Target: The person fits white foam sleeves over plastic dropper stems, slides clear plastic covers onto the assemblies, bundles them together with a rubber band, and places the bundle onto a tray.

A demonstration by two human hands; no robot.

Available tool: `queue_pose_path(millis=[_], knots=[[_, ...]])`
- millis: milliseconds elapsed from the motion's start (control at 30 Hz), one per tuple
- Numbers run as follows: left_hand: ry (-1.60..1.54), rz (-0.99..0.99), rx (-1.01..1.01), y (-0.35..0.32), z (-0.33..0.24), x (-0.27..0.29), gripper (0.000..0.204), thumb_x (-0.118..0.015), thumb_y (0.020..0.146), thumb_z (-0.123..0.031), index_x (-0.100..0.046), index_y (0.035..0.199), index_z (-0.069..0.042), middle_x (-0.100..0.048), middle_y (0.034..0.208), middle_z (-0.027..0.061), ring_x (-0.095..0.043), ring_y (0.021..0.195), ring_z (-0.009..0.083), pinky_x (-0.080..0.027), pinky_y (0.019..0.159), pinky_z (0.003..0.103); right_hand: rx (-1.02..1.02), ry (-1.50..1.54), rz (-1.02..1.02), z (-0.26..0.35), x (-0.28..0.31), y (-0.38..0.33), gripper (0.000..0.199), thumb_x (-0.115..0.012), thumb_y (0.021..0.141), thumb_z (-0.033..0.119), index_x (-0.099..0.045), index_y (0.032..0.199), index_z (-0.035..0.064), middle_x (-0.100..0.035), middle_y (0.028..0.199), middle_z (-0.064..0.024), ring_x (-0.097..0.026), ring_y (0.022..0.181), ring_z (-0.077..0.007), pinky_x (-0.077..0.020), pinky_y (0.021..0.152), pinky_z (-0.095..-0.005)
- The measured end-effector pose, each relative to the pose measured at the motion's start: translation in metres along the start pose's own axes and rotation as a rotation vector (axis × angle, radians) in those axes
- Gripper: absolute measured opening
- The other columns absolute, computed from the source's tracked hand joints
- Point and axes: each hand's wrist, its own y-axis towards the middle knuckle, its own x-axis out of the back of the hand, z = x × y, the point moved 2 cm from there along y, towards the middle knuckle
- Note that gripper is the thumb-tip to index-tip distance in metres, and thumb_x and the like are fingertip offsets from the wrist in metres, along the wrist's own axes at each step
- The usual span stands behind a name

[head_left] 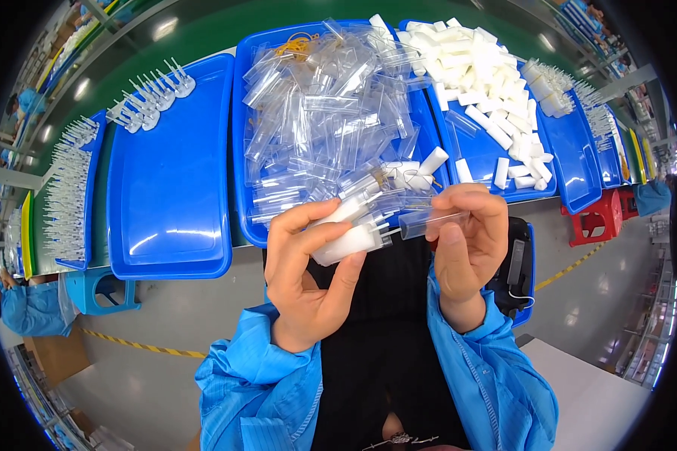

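Note:
My left hand (301, 282) is closed around a small bundle of white cylinders (350, 244), held between the thumb and fingers. Thin white stems and clear plastic stick out from the bundle's right end. My right hand (470, 248) pinches a clear plastic tube (417, 224), whose left end points at the bundle with a small gap between them. Just beyond both hands lies a heap of clear plastic tubes (316, 113) in a blue tray (241, 150). A few white cylinders (432, 161) rest at that tray's near right corner.
Right of the tubes, another blue tray holds piled white cylinders (462, 71). To the left, a blue tray (169, 188) has white stemmed pieces (154, 98) at its far edge. Red stools (598, 218) and a blue stool (101, 293) stand on the floor; co-workers' blue sleeves (30, 308) show at the sides.

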Motion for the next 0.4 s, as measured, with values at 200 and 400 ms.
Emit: queue_pose_path(millis=[200,400], knots=[[0.019,0.017,-0.008,-0.0006,0.0005,0.0005,0.029,-0.076,0.075,-0.004,-0.066,0.102,0.001,-0.058,0.114,0.0176,-0.06,0.1,0.0261,-0.049,0.083,0.033,-0.101,0.062,0.046,-0.0032,-0.0007,0.0017,0.03,-0.06,0.089,0.0,-0.049,0.116,-0.0074,-0.057,0.108,-0.0164,-0.055,0.078,-0.0094,-0.0458,0.068,-0.02],[0.037,0.032,0.003,-0.0001,0.0036,0.0011,0.031,-0.077,0.074,-0.004,-0.067,0.103,0.0,-0.059,0.114,0.017,-0.06,0.1,0.0259,-0.049,0.083,0.033,-0.103,0.003,0.135,-0.0036,-0.0017,-0.0011,0.031,-0.061,0.09,0.003,-0.051,0.117,-0.0075,-0.057,0.108,-0.0162,-0.055,0.08,-0.0101,-0.0461,0.074,-0.0217]])
